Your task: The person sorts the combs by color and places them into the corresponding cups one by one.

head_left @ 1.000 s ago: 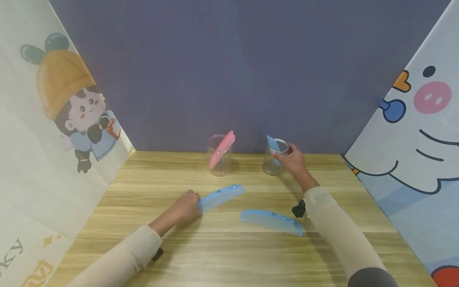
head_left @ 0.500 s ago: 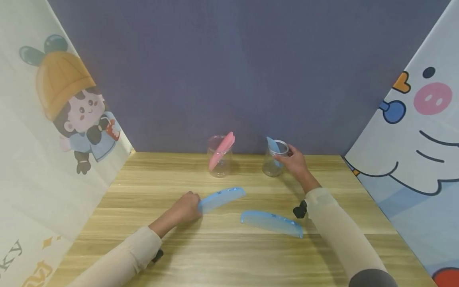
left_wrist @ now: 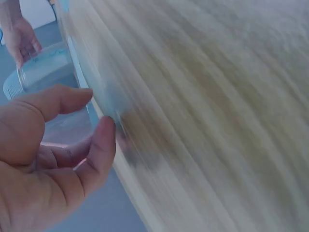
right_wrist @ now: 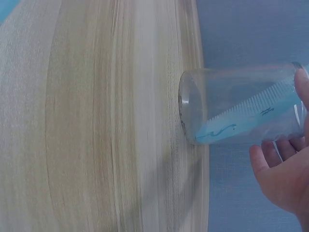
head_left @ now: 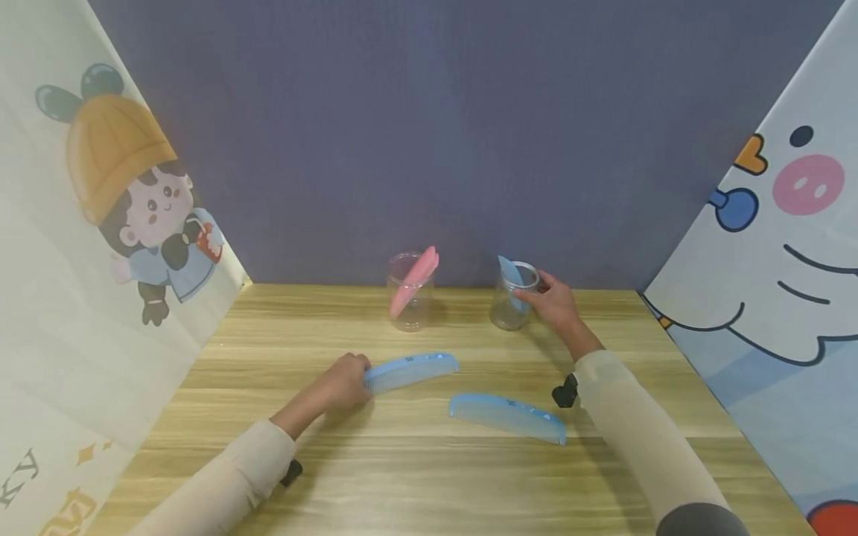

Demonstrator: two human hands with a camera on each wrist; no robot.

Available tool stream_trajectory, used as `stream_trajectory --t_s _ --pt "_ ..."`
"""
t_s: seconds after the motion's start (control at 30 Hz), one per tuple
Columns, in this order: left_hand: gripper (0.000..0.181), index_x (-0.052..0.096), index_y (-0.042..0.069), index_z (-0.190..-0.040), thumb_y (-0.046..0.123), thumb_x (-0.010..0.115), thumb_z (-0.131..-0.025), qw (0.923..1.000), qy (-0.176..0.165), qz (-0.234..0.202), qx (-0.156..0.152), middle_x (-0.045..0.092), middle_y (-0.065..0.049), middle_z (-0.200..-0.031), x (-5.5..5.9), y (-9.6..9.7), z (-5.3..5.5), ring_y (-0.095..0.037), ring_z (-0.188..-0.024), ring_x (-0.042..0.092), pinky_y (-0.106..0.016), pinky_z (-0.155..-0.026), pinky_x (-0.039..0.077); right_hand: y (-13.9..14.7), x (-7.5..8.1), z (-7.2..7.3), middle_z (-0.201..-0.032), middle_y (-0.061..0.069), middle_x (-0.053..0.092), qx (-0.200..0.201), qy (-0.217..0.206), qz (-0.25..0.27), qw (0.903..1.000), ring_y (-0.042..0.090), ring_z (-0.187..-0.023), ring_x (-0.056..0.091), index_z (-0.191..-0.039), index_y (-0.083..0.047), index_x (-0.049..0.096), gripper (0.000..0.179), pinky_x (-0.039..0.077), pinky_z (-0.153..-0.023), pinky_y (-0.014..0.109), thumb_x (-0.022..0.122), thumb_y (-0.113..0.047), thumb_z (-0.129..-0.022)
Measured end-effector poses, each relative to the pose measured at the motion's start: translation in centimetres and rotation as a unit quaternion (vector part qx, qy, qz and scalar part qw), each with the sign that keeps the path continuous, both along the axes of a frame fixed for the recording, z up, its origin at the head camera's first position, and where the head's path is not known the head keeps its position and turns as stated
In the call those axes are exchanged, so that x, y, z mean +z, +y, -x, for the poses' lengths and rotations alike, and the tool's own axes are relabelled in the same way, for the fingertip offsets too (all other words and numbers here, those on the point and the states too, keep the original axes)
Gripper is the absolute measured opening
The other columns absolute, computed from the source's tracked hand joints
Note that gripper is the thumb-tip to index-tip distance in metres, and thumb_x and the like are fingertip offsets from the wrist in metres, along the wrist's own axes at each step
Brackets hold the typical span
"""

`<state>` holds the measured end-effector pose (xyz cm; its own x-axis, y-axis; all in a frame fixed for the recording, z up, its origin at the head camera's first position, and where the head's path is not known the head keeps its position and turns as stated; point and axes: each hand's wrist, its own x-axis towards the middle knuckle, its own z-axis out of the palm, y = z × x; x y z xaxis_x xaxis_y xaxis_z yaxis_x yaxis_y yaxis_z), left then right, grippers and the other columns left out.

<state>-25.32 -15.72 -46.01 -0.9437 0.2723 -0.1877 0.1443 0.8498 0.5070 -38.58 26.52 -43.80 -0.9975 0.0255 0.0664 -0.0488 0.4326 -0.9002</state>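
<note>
My left hand (head_left: pixel 343 381) holds one end of a light blue comb (head_left: pixel 418 366), which points right over the table. In the left wrist view the thumb and curled fingers of my left hand (left_wrist: pixel 63 145) are around that end; blur hides the exact contact. My right hand (head_left: pixel 555 304) grips the rim of a clear jar (head_left: pixel 504 313) on the right. A blue comb (right_wrist: pixel 246 116) leans inside this jar, its tip above the rim. A second clear jar (head_left: pixel 418 321) stands to the left with a pink comb (head_left: pixel 414 281) leaning in it.
Another light blue comb (head_left: pixel 508 418) lies flat on the wooden table (head_left: pixel 402 476), nearer the front. A dark blue wall (head_left: pixel 429 134) rises right behind the jars. Printed cartoon panels (head_left: pixel 757 313) border the table at both sides.
The left hand has shifted slightly left, and its comb now lies more level, with a little more of it showing. The right hand and its jar have hardly moved.
</note>
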Motion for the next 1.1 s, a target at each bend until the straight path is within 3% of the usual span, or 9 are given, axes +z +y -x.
stream_trajectory --t_s 0.1,0.3,0.63,0.9,1.1 --pt "0.054 0.061 -0.007 -0.127 0.006 0.077 -0.077 0.9996 -0.017 -0.020 0.006 0.068 -0.017 -0.111 0.0 -0.5 0.4 -0.028 -0.097 0.066 -0.050 -0.090 0.061 0.0 0.0 -0.1 -0.155 0.025 0.046 0.000 0.000 -0.002 1.0000 0.041 -0.144 0.043 -0.158 -0.003 0.034 0.088 0.040 -0.120 0.052 0.081 -0.032 -0.089" --pt "0.052 0.061 -0.004 -0.124 0.008 0.075 -0.076 0.9988 -0.019 -0.044 0.011 0.071 -0.020 -0.117 0.0 -1.5 1.1 -0.027 -0.098 0.069 -0.041 -0.084 0.060 -0.1 0.2 -0.3 -0.155 0.026 0.045 0.004 -0.001 0.001 1.0000 0.042 -0.144 0.043 -0.158 -0.001 0.032 0.089 0.039 -0.120 0.054 0.080 -0.032 -0.089" --pt "0.053 0.061 -0.004 -0.129 0.009 0.081 -0.082 0.9944 -0.024 -0.100 0.024 0.070 -0.023 -0.121 0.0 -2.0 1.8 -0.027 -0.103 0.071 -0.031 -0.075 0.061 -0.1 0.4 -0.3 -0.155 0.026 0.045 0.007 -0.006 -0.001 1.0000 0.042 -0.144 0.044 -0.158 -0.001 0.032 0.088 0.041 -0.119 0.052 0.079 -0.031 -0.090" --pt "0.060 0.062 -0.003 -0.133 0.010 0.086 -0.079 0.9861 -0.005 -0.160 0.044 0.070 -0.022 -0.123 0.5 -2.0 2.3 -0.032 -0.110 0.069 -0.037 -0.089 0.062 0.2 0.5 -0.4 -0.157 0.026 0.043 0.015 -0.006 -0.003 0.9999 0.043 -0.145 0.042 -0.158 -0.001 0.032 0.089 0.041 -0.119 0.053 0.079 -0.032 -0.090" --pt "0.057 0.063 -0.001 -0.134 0.013 0.084 -0.083 0.9780 -0.002 -0.200 0.060 0.070 -0.020 -0.125 0.8 -2.0 2.6 -0.029 -0.112 0.069 -0.032 -0.087 0.062 0.1 0.5 -0.3 -0.156 0.026 0.043 0.016 -0.007 -0.005 0.9998 0.043 -0.145 0.043 -0.158 -0.001 0.033 0.087 0.042 -0.118 0.053 0.079 -0.031 -0.091"
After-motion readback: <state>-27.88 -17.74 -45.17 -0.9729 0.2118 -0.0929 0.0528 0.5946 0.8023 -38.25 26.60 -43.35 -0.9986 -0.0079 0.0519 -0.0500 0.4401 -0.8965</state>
